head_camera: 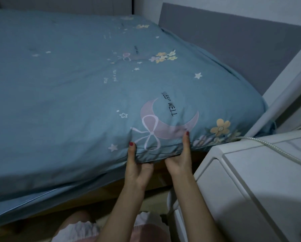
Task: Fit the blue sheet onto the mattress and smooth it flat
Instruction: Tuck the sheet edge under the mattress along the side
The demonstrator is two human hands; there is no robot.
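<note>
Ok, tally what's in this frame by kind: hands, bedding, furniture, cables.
Hands: 2, left hand and right hand, both gripping the sheet edge
Bedding: 1, blue sheet
Furniture: 1, white nightstand
Cables: 1, white cable
Total: 5

Matt cloth sheet [76, 84] (printed), smooth white nightstand [251, 180]

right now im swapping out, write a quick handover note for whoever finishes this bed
Left hand: grips the near edge of the blue sheet, thumb on top, fingers under.
Right hand: same grip, just right of it, beside the white nightstand.
Done: sheet covers the mattress top, mostly flat.
Left: tuck this near edge under, check the lower left hem hanging loose, smooth faint creases.
</note>
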